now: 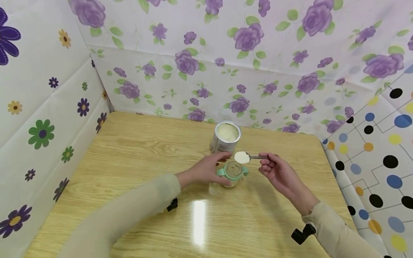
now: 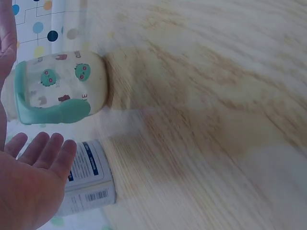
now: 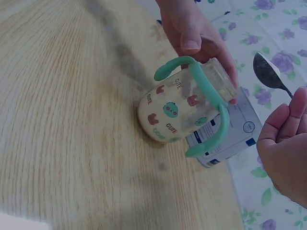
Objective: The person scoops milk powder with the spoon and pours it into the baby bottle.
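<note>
A baby bottle (image 1: 233,176) with a mint-green, two-handled collar stands uncapped on the table; the right wrist view shows pale contents low in it. My left hand (image 1: 209,168) is at its left side, thumb and fingers spread around it without gripping. With my right hand (image 1: 282,175) I pinch the handle of a metal spoon (image 1: 257,157). White powder (image 1: 241,157) heaps in the spoon's bowl, which is held level just behind the bottle's mouth in the head view. Close behind the bottle is an open can (image 1: 220,146) of pale powder (image 1: 227,132).
The wooden table (image 1: 155,150) carries the can and the bottle. Behind it hangs a purple-flowered cloth (image 1: 206,79). More patterned cloth rises at the left (image 1: 42,107) and right (image 1: 380,161) sides.
</note>
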Action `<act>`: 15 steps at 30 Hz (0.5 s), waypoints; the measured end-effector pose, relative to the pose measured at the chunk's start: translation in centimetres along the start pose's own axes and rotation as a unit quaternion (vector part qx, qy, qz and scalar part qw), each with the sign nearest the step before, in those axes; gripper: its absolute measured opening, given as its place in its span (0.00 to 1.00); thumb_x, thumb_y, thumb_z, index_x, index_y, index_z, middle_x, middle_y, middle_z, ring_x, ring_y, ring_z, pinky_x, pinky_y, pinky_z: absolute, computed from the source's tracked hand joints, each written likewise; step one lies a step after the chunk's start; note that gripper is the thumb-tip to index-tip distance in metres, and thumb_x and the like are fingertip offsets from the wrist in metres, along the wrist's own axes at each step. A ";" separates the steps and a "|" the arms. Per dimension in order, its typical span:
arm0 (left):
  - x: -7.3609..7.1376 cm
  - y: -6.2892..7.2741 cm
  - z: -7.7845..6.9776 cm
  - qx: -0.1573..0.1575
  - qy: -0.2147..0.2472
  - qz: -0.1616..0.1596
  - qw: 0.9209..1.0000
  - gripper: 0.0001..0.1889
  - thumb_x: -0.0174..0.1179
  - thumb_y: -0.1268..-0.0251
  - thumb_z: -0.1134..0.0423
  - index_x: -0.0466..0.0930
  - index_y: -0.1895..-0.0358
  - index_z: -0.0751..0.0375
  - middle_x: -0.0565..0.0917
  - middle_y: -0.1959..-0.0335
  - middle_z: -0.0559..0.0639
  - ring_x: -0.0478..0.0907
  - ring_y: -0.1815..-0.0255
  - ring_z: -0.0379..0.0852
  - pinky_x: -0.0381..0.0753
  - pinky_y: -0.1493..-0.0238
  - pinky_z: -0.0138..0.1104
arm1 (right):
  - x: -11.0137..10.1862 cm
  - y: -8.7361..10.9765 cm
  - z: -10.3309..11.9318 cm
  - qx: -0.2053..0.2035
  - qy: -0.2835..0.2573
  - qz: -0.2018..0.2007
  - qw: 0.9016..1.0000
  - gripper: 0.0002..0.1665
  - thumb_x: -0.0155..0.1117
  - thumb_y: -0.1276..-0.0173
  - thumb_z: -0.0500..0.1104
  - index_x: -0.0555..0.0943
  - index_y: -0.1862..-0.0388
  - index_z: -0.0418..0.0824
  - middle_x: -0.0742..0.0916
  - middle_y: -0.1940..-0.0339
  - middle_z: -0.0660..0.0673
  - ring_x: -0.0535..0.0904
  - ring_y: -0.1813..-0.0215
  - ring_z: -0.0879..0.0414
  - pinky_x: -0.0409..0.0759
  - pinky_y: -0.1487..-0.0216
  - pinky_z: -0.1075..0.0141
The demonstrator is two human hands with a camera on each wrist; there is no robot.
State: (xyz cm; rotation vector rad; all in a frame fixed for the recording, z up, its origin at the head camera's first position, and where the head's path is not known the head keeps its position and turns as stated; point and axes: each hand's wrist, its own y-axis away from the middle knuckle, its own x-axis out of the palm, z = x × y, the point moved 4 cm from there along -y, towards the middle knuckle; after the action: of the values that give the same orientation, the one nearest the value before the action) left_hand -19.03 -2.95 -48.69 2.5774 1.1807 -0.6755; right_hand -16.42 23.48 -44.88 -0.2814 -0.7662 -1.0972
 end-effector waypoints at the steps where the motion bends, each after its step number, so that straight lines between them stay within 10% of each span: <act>1: 0.1 -0.1 0.0 0.000 0.006 -0.002 1.000 0.55 0.85 0.46 0.49 0.62 0.17 0.56 0.71 0.21 0.52 0.72 0.23 0.54 0.73 0.23 0.46 | 0.0 0.0 0.0 0.001 0.003 -0.001 1.000 0.29 0.35 0.07 0.43 0.87 0.47 0.34 0.92 0.60 0.44 0.89 0.61 0.56 0.87 0.46 0.64; 15: 0.9 -0.6 0.2 0.003 0.058 -0.014 0.998 0.49 0.85 0.45 0.55 0.69 0.21 0.59 0.78 0.26 0.50 0.75 0.26 0.51 0.77 0.26 0.49 | -0.3 0.2 -0.6 -0.003 0.081 0.000 0.997 0.27 0.38 0.07 0.42 0.87 0.46 0.36 0.92 0.61 0.46 0.87 0.60 0.59 0.87 0.51 0.67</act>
State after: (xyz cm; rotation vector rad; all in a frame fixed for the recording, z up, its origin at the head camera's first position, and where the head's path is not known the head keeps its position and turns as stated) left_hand -19.02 -2.04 -49.37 2.6412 1.2527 -0.5414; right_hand -16.04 23.49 -45.44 -0.1939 -0.6179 -1.1086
